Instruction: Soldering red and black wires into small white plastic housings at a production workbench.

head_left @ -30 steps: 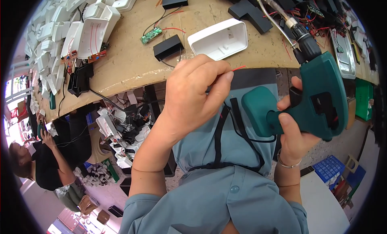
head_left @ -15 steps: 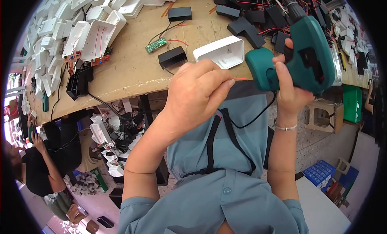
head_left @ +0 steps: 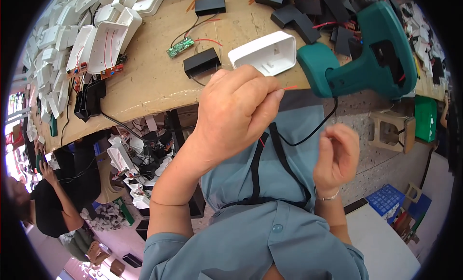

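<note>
My left hand (head_left: 236, 109) is closed above the table's front edge, with a thin red wire (head_left: 290, 88) pinched between thumb and fingertips. Just beyond it sits a white plastic housing (head_left: 270, 51), its hollow side showing. A black box (head_left: 201, 63) lies left of the housing, and a small green circuit board (head_left: 180, 47) with wires is farther back. My right hand (head_left: 337, 154) hangs in front of the table, holding nothing, its fingers loosely curled and apart from the thumb. Beyond that hand, a green power drill (head_left: 376, 58) rests on its side at the table's right edge.
White housings (head_left: 58, 43) are heaped at the far left, black boxes (head_left: 308, 14) with red wires at the far right. A black cable (head_left: 316, 131) hangs below the drill. Beige stool (head_left: 393, 130) and green crate (head_left: 425, 120) stand right; a person (head_left: 53, 203) sits left.
My right hand has let go of the drill and drawn back toward me; the drill now lies at the table's edge. My left hand still pinches the red wire.
</note>
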{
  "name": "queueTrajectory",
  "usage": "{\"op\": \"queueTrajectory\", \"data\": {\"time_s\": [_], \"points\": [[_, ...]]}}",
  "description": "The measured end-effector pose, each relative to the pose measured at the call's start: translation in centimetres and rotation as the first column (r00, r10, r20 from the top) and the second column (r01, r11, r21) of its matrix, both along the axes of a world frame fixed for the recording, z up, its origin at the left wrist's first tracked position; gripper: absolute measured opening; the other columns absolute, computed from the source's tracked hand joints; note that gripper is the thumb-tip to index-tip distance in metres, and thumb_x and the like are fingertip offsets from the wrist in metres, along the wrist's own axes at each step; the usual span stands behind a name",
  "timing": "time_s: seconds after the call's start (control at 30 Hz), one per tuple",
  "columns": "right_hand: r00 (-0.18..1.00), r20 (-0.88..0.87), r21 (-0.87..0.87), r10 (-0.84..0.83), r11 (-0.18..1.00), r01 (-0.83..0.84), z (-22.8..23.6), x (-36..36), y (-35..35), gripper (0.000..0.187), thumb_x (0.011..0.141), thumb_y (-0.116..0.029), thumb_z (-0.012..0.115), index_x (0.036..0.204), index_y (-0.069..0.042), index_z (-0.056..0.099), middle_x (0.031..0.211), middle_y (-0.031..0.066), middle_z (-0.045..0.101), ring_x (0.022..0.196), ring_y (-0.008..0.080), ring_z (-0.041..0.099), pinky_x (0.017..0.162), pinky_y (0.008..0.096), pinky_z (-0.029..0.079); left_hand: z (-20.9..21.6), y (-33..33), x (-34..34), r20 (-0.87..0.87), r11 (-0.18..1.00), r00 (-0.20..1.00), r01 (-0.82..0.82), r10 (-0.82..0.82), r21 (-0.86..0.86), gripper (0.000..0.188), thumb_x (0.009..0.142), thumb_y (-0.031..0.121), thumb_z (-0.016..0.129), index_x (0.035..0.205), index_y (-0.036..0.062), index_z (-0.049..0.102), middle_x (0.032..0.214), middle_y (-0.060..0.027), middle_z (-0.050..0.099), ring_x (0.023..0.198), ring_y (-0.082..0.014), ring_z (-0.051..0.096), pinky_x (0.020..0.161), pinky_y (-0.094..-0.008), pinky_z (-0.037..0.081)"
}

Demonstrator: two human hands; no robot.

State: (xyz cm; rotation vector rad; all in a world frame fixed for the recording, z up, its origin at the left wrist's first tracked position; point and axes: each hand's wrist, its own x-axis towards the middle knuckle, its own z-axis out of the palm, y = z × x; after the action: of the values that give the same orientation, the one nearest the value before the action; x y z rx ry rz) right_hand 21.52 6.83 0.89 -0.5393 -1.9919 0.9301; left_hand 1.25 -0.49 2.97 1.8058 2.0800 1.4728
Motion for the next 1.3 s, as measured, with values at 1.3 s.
{"op": "queueTrajectory", "data": {"time_s": [1.3], "points": [[0.977,-0.131,-0.126,-0.170,0.980,0.154,0.0,-1.8,4.1,0.047,0.084,0.005,0.055,0.128,0.006,0.038,0.124,0.0171,0.047,0.115,0.0240,0.047,0.098,0.0355,0.037,-0.1,1.1,0.6,-0.171,0.947,0.931,-0.317,0.322,0.058,0.010,0.067,0.009,0.069,0.075,0.0063,0.066,0.107,-0.0107,0.056,0.100,-0.0282,0.050,0.087,-0.0377,0.030]]}}
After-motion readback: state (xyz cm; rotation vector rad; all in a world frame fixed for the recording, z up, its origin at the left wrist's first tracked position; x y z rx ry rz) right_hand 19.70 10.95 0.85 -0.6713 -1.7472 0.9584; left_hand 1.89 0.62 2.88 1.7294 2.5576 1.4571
